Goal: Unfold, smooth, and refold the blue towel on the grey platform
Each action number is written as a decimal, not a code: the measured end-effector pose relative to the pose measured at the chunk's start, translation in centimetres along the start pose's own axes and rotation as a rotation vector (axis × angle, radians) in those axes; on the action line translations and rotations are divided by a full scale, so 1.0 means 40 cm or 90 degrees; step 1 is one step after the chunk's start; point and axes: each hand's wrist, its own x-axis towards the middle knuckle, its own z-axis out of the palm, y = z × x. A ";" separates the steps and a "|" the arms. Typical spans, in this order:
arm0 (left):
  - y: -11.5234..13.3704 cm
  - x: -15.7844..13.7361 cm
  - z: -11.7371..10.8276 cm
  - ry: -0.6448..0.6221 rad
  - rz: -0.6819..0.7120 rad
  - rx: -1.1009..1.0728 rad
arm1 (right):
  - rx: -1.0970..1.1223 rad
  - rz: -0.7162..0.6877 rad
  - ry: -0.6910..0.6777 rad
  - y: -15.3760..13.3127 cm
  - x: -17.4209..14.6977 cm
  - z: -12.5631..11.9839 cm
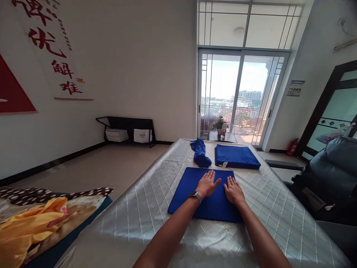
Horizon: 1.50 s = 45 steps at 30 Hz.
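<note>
A folded blue cloth lies flat on a silver quilted table cover. My left hand, with a watch on its wrist, rests flat on the cloth, fingers stretched out. Near the right edge of the same cloth, my right hand also lies flat with its fingers extended. Behind the hands is a neat stack of folded blue cloths with a white tag at its front. To the left of that stack sits a crumpled blue cloth.
Yellow fabric is heaped at the lower left. A dark bag stands close by on the right. Past the table's far end, a small table holds a bottle and a potted plant. A black rack stands against the wall.
</note>
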 end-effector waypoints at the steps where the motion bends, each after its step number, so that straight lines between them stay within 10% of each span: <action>1: 0.048 0.008 0.025 -0.006 0.051 -0.018 | -0.004 -0.008 -0.002 0.004 -0.001 0.002; 7: 0.151 -0.004 0.086 -0.015 0.093 -0.053 | -0.008 -0.031 -0.012 0.011 -0.013 -0.006; 21: -0.238 -0.178 -0.077 -0.071 -0.186 0.030 | 0.008 0.005 0.004 0.001 -0.001 -0.002; 45: -0.227 -0.192 -0.079 -0.006 -0.209 0.019 | -0.022 -0.022 0.014 -0.001 -0.089 -0.017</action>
